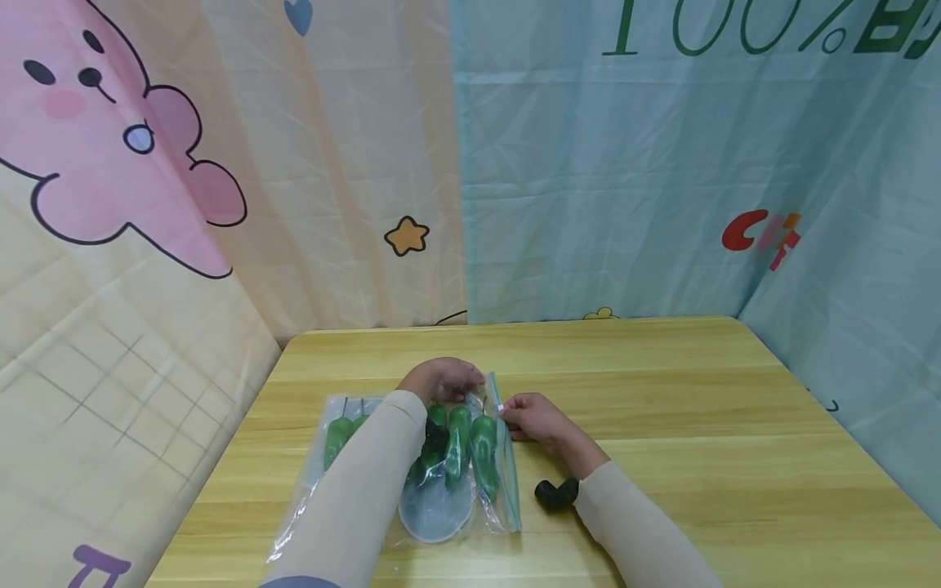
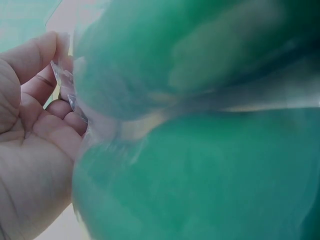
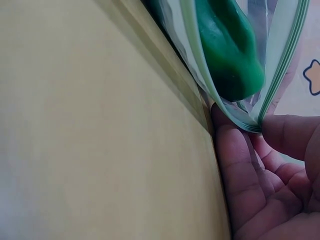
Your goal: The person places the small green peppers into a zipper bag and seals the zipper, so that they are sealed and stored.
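A clear zip-top bag (image 1: 512, 490) lies on the table with several green peppers (image 1: 457, 445) inside. My left hand (image 1: 450, 379) is at the bag's far edge. In the left wrist view its thumb and fingers pinch the clear film (image 2: 67, 82), close to blurred green peppers (image 2: 200, 170). My right hand (image 1: 539, 418) pinches the far end of the greenish zip strip (image 1: 507, 457) at the bag's right side. The right wrist view shows the bag's mouth parted there, a pepper (image 3: 232, 55) just inside. My left sleeve hides part of the bag.
The wooden table (image 1: 698, 490) reaches back to a hanging printed cloth (image 1: 625, 204). A pale round patch (image 1: 437, 514) shows on the bag's near part. Small black devices sit at both wrists, the right one (image 1: 556, 494) just above the table.
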Available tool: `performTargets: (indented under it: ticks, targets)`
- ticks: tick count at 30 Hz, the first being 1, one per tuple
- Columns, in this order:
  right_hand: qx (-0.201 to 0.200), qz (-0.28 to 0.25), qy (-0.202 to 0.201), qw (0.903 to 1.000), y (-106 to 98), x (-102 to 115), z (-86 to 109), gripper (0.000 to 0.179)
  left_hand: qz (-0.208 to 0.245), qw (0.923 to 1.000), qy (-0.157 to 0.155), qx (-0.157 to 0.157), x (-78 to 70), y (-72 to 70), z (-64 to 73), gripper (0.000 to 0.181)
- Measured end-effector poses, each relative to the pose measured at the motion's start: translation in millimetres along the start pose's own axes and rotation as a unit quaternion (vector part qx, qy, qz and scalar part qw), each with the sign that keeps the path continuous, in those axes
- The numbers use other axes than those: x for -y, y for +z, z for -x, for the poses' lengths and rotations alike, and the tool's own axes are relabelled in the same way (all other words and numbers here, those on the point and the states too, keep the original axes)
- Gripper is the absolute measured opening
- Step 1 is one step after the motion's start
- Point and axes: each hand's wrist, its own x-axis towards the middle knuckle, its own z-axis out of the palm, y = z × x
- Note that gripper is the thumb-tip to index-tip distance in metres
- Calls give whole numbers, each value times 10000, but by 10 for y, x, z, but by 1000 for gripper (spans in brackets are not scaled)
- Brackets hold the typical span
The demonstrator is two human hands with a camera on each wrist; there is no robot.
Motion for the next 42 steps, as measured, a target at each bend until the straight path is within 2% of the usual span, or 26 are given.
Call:
performTargets:
  ticks: [12,18,42]
  targets:
    - [-15,92,78,9999,-3,-9,39,13,-56,10000,-8,13,-5,-7,12,13]
    - [-49,230,180,9996,-2,-17,56,13,-60,10000,8,8,3,-11,-25,13]
    - [1,161,52,9999,34,-11,172,13,49,10000,5,16,15,-10,-31,14]
